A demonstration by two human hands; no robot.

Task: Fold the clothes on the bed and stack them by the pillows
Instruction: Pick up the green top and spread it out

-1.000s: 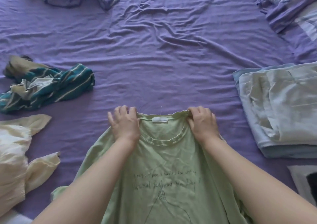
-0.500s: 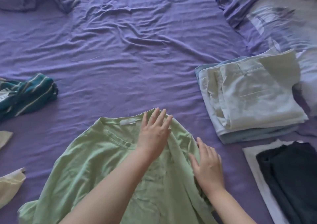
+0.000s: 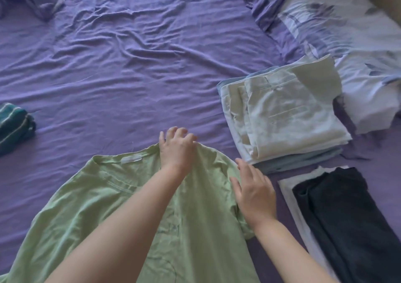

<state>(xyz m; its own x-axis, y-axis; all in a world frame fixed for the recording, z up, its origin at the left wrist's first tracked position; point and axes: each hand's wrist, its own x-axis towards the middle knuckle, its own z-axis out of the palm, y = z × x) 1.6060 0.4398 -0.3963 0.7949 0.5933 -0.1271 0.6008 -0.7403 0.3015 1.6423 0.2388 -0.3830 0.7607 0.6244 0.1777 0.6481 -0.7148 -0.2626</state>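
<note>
a bed in a wrinkled purple sheet. on it lie a green t-shirt, a striped teal garment, a folded pale stack, a dark folded garment and patterned pillows.

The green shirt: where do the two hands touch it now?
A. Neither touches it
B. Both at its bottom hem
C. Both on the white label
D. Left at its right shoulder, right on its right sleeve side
D: the left hand grips the green shirt at the shoulder, and the right hand lies flat on its sleeve side.
</note>
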